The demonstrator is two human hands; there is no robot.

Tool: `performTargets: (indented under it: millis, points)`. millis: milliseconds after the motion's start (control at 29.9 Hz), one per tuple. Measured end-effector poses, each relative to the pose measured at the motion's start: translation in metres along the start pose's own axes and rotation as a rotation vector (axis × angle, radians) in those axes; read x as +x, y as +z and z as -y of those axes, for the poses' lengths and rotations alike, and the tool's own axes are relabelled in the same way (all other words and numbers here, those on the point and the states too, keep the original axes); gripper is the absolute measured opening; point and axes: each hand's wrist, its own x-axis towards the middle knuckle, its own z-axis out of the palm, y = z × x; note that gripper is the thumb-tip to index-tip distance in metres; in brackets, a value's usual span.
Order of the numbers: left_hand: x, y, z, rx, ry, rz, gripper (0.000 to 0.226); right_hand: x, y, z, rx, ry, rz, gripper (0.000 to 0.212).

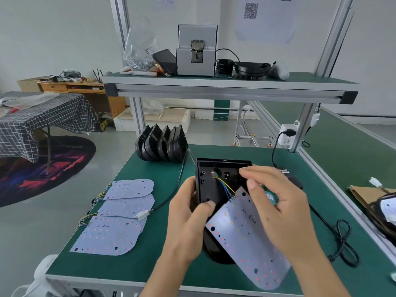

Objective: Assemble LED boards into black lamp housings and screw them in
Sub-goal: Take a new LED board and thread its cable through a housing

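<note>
Holding the black lamp housing (216,181) in your left hand (188,219), you clamp its left wall with the thumb pressed inside. Your right hand (276,209) rests curled on the LED board (246,239), which lies skewed across the housing, half outside it; the exact grip there cannot be made out. Coloured wires (225,187) run from the board into the housing. Risk: seating the board may pinch these wires beneath it. Spare boards (120,213) and stacked housings (162,144) lie on the worktop (150,262).
</note>
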Motion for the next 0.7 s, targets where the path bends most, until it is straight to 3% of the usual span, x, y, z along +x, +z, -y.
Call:
performTargets:
  millis: [167,301,435,502,636,703]
  points:
    - [0.005,-0.006,0.005,-0.013,-0.059,0.028,0.018,0.003,-0.023,-0.013,-0.36,-0.133,0.477,0.046]
    - [0.015,-0.009,0.008,-0.078,-0.108,0.063,0.052,0.011,-0.018,-0.006,-0.543,-0.213,0.689,0.062]
    - [0.015,-0.011,0.011,-0.121,-0.148,0.109,0.047,0.021,-0.013,0.0,-0.598,-0.24,0.772,0.046]
    - [0.012,-0.013,0.014,-0.131,-0.171,0.153,0.038,0.027,-0.016,-0.002,-0.502,-0.184,0.771,0.041]
    - [0.008,-0.01,0.016,-0.209,-0.217,0.143,0.064,0.035,-0.025,-0.003,-0.286,0.059,0.689,0.044]
    - [0.008,-0.005,0.014,-0.212,-0.192,0.145,0.075,0.036,-0.022,-0.004,-0.258,0.064,0.615,0.043]
